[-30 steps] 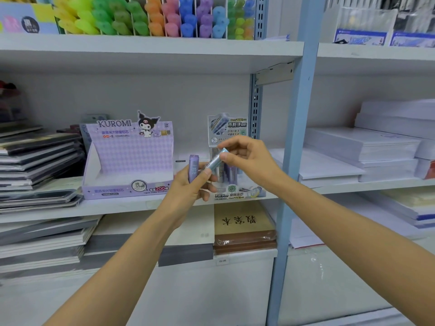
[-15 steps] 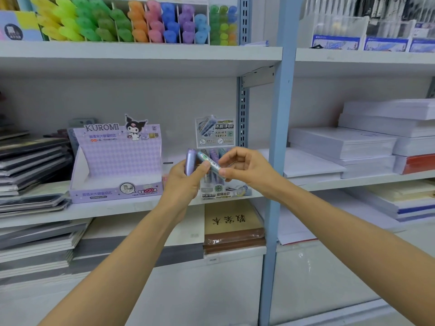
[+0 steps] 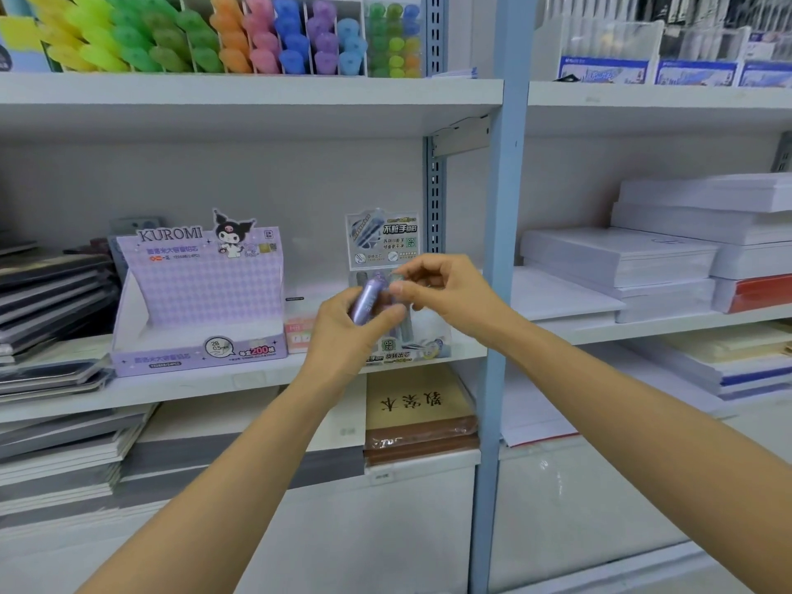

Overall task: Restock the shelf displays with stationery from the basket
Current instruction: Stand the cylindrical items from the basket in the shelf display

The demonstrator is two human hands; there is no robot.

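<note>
- The left hand [image 3: 349, 325] is closed around a purple lead tube [image 3: 367, 298], which stands tilted, its top leaning right
- The right hand [image 3: 445, 289] pinches the end of a second tube [image 3: 396, 279] between thumb and fingertips, just beside the purple one; that tube is mostly hidden and its colour is hard to tell
- Both hands meet in front of a small clear display box [image 3: 385, 250] of lead tubes on the middle shelf [image 3: 223, 381]
- Left of it on that shelf stands a purple Kuromi display carton [image 3: 199, 293], its tray looking bare
- The blue upright post [image 3: 497, 293] rises just right of the hands
- White paper reams [image 3: 621, 259] are stacked beyond the post, and coloured highlighters [image 3: 205, 36] fill the top shelf
</note>
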